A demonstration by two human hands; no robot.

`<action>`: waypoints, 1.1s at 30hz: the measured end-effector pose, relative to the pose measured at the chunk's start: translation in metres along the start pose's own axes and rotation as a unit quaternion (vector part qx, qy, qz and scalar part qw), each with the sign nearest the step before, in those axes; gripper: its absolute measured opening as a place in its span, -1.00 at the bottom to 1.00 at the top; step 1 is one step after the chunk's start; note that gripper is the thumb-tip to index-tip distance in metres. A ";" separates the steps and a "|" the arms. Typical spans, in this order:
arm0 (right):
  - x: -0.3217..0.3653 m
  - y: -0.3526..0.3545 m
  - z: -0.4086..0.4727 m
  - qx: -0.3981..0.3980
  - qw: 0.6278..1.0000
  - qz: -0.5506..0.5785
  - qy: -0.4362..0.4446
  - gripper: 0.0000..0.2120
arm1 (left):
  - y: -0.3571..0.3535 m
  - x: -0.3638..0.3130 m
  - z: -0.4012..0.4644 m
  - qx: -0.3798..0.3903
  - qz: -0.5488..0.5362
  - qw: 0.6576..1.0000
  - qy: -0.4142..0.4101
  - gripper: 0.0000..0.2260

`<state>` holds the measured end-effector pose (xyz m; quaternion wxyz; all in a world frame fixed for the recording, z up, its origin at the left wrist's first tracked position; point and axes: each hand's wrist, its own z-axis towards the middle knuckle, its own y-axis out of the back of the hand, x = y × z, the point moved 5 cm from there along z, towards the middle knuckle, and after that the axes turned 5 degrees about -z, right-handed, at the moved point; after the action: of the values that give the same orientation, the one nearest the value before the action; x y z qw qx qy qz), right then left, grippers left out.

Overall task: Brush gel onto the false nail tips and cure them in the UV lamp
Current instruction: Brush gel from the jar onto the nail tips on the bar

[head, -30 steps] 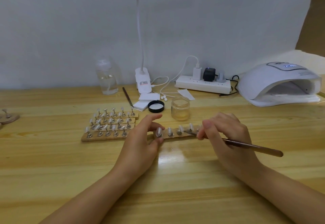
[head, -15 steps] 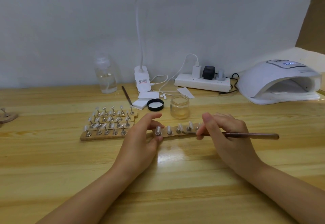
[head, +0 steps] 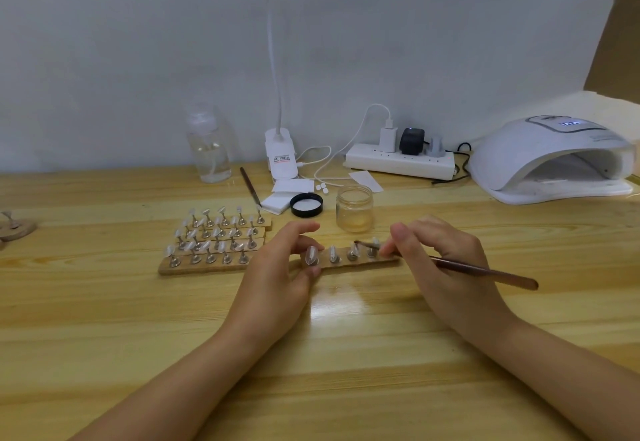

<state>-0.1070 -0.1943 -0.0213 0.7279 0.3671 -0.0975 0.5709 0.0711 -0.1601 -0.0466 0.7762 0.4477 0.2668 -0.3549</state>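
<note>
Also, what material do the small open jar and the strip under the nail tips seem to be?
The jar looks like clear glass, though possibly plastic: see-through, glossy walls with yellowish gel at the bottom. The strip looks like bare, matte wood: tan, close in colour to the table.

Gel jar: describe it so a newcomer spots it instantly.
Start at the white UV lamp far right on the wooden table, then look left past the power strip. The gel jar stands just behind the strip of nail tips: small, clear glass, lidless, beside its black lid.
</note>
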 end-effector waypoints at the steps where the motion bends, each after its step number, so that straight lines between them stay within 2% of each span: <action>1: 0.000 0.000 -0.001 0.003 1.000 0.002 0.001 -0.68 | 0.000 0.000 0.000 0.000 0.000 1.000 0.001 -0.54; 8: 0.004 -0.001 0.001 0.002 0.999 -0.037 0.033 -0.70 | 0.001 0.000 -0.001 -0.004 -0.008 1.000 0.009 -0.56; 12: 0.000 0.001 -0.003 -0.010 1.000 0.018 0.003 -0.62 | 0.002 -0.003 -0.002 -0.004 -0.007 1.000 0.010 -0.56; 17: 0.006 0.002 -0.001 -0.022 0.999 -0.027 0.039 -0.70 | 0.003 -0.005 -0.002 -0.012 -0.009 1.000 0.007 -0.56; 21: 0.003 0.005 -0.004 -0.039 0.999 -0.010 0.031 -0.58 | 0.004 -0.007 -0.003 -0.021 -0.015 1.000 0.001 -0.54; 25: 0.007 0.005 0.000 -0.042 0.996 -0.054 0.060 -0.72 | 0.005 -0.008 -0.004 -0.036 -0.014 0.999 -0.012 -0.53; 30: 0.002 0.007 -0.004 -0.048 0.998 -0.015 0.032 -0.58 | 0.007 -0.014 -0.006 -0.050 -0.024 0.998 -0.026 -0.51; 33: 0.006 0.008 -0.003 -0.060 0.996 -0.043 0.055 -0.67 | 0.008 -0.017 -0.007 -0.052 -0.024 0.998 -0.029 -0.52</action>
<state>-0.1127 -0.1878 -0.0168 0.7766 0.2946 -0.0758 0.5517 0.0670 -0.1462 -0.0331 0.7968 0.3899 0.2732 -0.3721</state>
